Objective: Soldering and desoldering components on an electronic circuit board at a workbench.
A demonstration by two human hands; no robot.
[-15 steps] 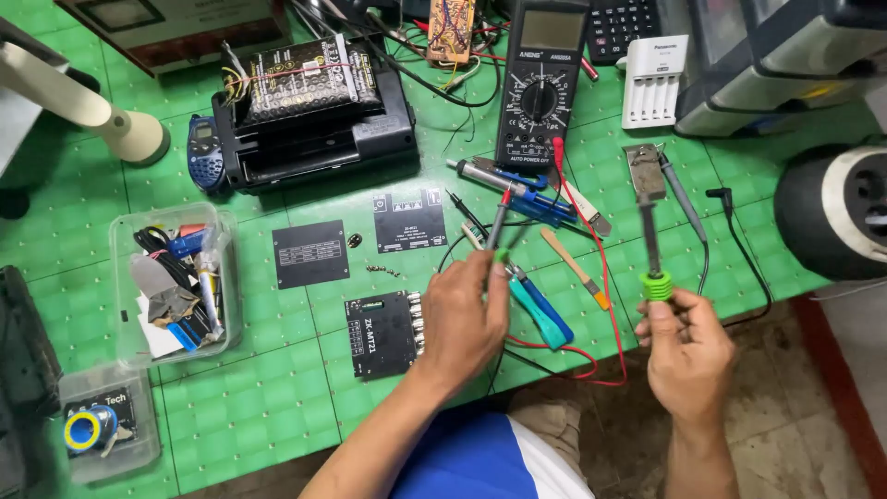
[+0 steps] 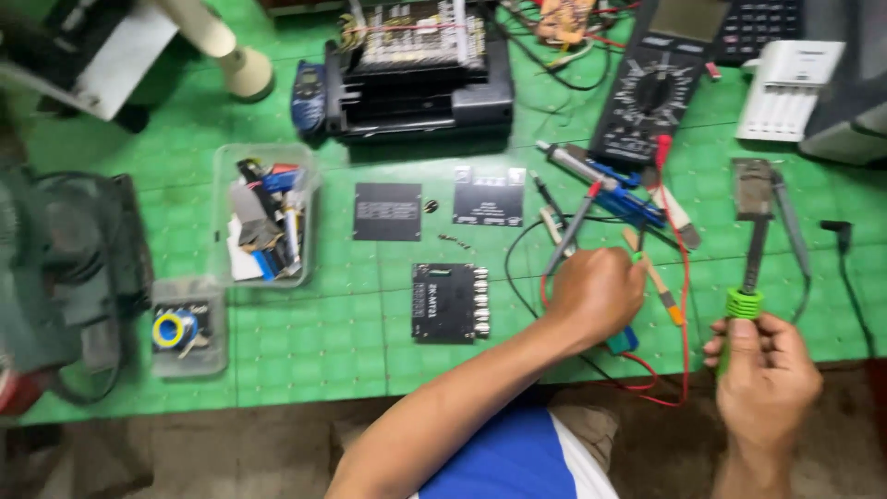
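Hands low over the green counter (image 2: pixel 305 360) now. Our left hand (image 2: pixel 596 296) has its grip pinched on a multimeter probe (image 2: pixel 570 231), which slants up and away from us, red lead looping beneath. Our right hand (image 2: pixel 767 374) has its grip pressed around a green-handled screwdriver (image 2: pixel 747 286), shaft pointing away toward a grey metal tool (image 2: pixel 753 188). Just left of our left hand lies a black circuit board (image 2: pixel 450 303); a multimeter (image 2: pixel 651 92) sits further back, two black panels (image 2: pixel 434 205) between.
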